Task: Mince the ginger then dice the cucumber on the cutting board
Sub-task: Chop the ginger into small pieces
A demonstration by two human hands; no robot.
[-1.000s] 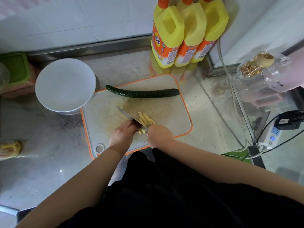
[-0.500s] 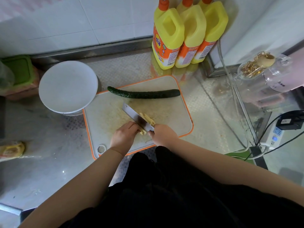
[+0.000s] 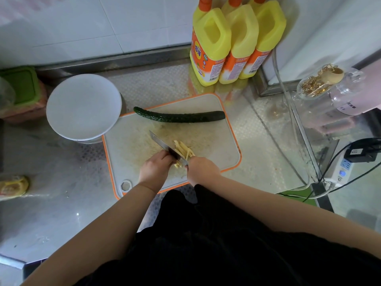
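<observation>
The cutting board (image 3: 216, 139), white with an orange rim, lies on the steel counter. A whole dark green cucumber (image 3: 179, 117) rests along its far edge. A pile of pale yellow ginger strips (image 3: 184, 150) sits near the board's front middle. My right hand (image 3: 201, 170) grips the handle of a knife (image 3: 162, 143), whose blade slants across the ginger toward the far left. My left hand (image 3: 155, 170) is on the blade's left side. Its curled fingers hold ginger strips down against the blade, and the strips under them are mostly hidden.
A white round bowl (image 3: 83, 106) touches the board's far left corner. Three yellow detergent bottles (image 3: 233, 40) stand behind the board. A glass jar (image 3: 321, 83), cables and a power strip (image 3: 342, 172) are at the right. A green-lidded box (image 3: 20, 85) is far left.
The knife blade tipped up showing its flat side, then came back down across the ginger. Both hands stay in the same spot on the board.
</observation>
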